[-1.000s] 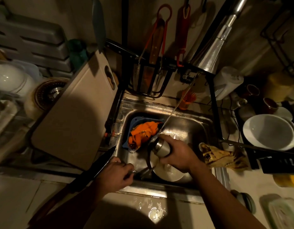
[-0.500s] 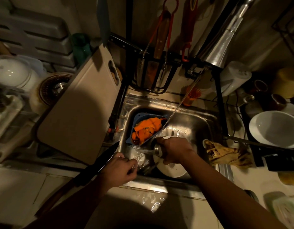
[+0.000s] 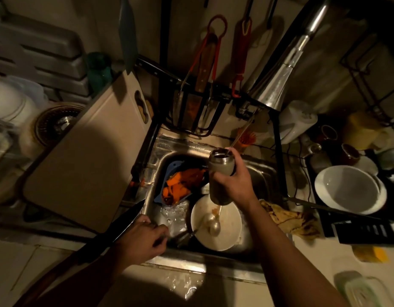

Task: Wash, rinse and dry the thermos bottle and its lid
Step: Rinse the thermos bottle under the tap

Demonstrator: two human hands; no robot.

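A big pale cutting board (image 3: 89,165) leaned on the counter at the left of the steel sink (image 3: 264,173), with its handle hole at the upper end. Right of the sink a white bowl (image 3: 348,189) stood on a dark rack. Inside the sink a white plate (image 3: 227,231) lay flat with a metal spoon (image 3: 211,224) on it, and behind the plate a blue strainer (image 3: 169,171) held orange peels (image 3: 180,182). A yellowish cloth (image 3: 289,218) hung over the right rim of the sink. A dark knife (image 3: 116,231) lay over the left rim, its tip pointing to the basin.

The thermos bottle (image 3: 220,176) was held above the sink, over the far edge of the plate. Its long axis stood nearly upright, and its open mouth pointed up and a little away from the camera. A thin stream of water (image 3: 242,134) ran down slantwise from the faucet area to the mouth. The right hand (image 3: 235,180) gripped the bottle around its middle, fingers curled about the body.

The left hand (image 3: 145,238) was at the near left corner of the sink with its fingers curled. It seemed to pinch something small there, but the dim light did not let me tell what, nor whether it held anything at all.
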